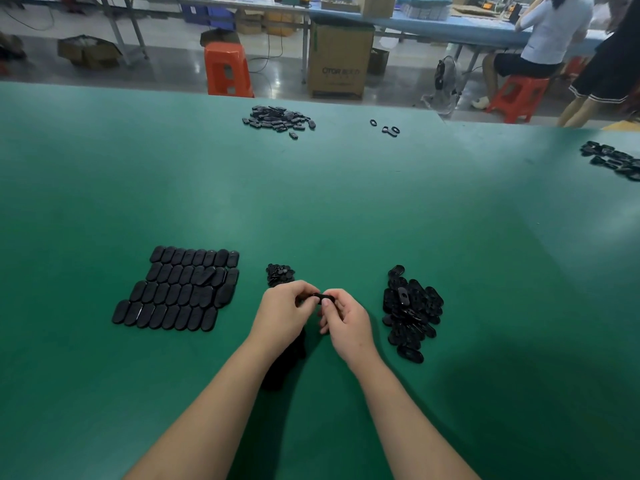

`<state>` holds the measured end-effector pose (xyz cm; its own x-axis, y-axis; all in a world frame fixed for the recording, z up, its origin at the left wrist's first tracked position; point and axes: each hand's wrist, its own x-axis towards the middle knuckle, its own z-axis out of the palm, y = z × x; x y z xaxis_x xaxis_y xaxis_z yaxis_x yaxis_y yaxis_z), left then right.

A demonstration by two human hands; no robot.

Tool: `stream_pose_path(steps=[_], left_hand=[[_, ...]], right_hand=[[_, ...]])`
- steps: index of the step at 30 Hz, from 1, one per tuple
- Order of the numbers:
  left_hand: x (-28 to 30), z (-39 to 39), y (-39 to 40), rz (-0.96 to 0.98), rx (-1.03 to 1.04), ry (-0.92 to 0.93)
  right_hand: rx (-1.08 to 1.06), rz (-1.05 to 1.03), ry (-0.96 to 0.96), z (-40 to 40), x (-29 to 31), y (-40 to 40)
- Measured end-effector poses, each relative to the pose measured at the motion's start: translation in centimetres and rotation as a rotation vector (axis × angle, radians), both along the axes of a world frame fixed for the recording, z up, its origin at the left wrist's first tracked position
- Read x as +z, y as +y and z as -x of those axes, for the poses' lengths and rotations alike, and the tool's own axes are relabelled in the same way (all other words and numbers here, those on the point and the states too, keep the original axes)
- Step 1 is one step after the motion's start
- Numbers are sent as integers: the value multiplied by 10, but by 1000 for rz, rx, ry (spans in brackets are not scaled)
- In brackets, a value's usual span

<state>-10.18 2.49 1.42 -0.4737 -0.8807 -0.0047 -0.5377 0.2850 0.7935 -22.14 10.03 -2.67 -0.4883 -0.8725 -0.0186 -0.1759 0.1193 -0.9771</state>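
My left hand (285, 311) and my right hand (344, 318) meet above the green table (329, 209), both pinching one small black oval part (320, 298) between their fingertips. Most of that part is hidden by my fingers. Just behind my left hand lies a small heap of tiny black pieces (280, 274). To the right sits a loose pile of black oval shells with holes (410, 311). At the left, several black oval pieces are laid out in neat rows (180, 289).
Farther back on the table lie another pile of black parts (278, 119), a few loose rings (386, 128) and a heap at the right edge (613, 161). Beyond the table stand an orange stool (227, 69), a cardboard box (339, 60) and seated people.
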Motion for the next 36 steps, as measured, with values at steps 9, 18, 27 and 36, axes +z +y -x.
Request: stream_pose_path(steps=[9, 18, 27, 36], left_hand=[[1, 4, 7, 37, 35, -8], [0, 9, 9, 99, 25, -1], [-9, -1, 5, 258, -114, -61], [-1, -26, -7, 438, 106, -176]], right_hand=[[-16, -2, -19, 1, -3, 0], [-34, 22, -91, 0, -1, 0], [-57, -28, 8, -2, -3, -1], [-29, 6, -90, -4, 5, 1]])
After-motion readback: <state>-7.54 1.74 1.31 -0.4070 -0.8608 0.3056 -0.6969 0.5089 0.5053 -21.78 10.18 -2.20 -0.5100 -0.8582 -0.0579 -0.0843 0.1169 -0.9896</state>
